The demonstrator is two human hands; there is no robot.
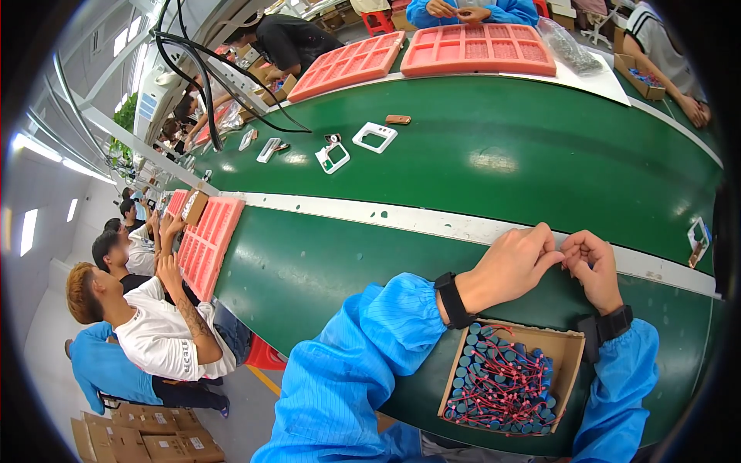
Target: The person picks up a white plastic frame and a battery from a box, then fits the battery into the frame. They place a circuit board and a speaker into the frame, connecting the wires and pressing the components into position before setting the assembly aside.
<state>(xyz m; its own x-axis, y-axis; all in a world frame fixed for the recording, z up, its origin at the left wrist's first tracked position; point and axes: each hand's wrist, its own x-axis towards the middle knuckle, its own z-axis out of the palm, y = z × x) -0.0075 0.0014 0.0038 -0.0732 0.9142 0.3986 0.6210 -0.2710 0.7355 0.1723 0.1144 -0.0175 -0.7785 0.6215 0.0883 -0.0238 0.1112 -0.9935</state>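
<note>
Over the white strip at the far edge of my green bench, both hands come together. My left hand [511, 266] is closed in a pinch, its fingertips close to those of the right. My right hand [594, 270] is also pinched, thumb against fingers. Whatever sits between the fingertips is too small or hidden to make out. Just below my wrists stands an open cardboard box [570, 349], holding many small blue cylindrical parts [505, 382] with red wires tangled over them. Blue sleeves and black wristbands cover my forearms and wrists.
Beyond the white strip [324, 207] runs a green belt [432, 174] bearing white plastic frames [376, 138] and a small brown piece [398, 119]. Pink compartment trays [478, 52] lie on its far side. Black cables [204, 69] hang at upper left. Co-workers sit left and opposite.
</note>
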